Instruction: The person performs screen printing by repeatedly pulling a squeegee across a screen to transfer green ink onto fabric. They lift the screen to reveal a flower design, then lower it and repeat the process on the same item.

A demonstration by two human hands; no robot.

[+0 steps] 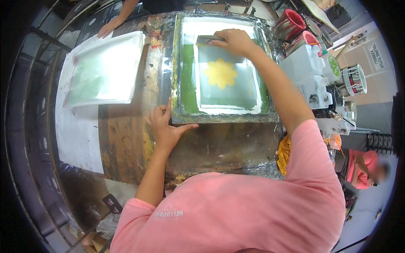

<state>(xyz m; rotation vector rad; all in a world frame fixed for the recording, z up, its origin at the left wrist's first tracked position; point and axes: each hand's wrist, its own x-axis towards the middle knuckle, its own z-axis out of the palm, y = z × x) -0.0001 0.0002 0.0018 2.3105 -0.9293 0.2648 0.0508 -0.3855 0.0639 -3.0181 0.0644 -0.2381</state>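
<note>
A silk-screen printing frame (187, 119) lies on the worktable, its mesh green at the sides with a yellow flower shape (220, 73) in the middle. White ink is smeared along the far end and around the pale central rectangle. My right hand (236, 41) reaches over the frame and is closed round a squeegee (206, 39), which rests on the mesh near the far end. At the frame's near left corner is my left hand (163, 128), thumb along the near edge and index finger up the left side, spread apart and touching the corner.
A stack of clear plastic-like sheets (103, 71) lies on white paper (78, 139) at the left. Another person's hand (110, 26) touches its far edge. Paint cans (291, 24) and white jugs (304, 63) crowd the right side. A yellow cloth (284, 155) hangs nearby. Someone sits farther right.
</note>
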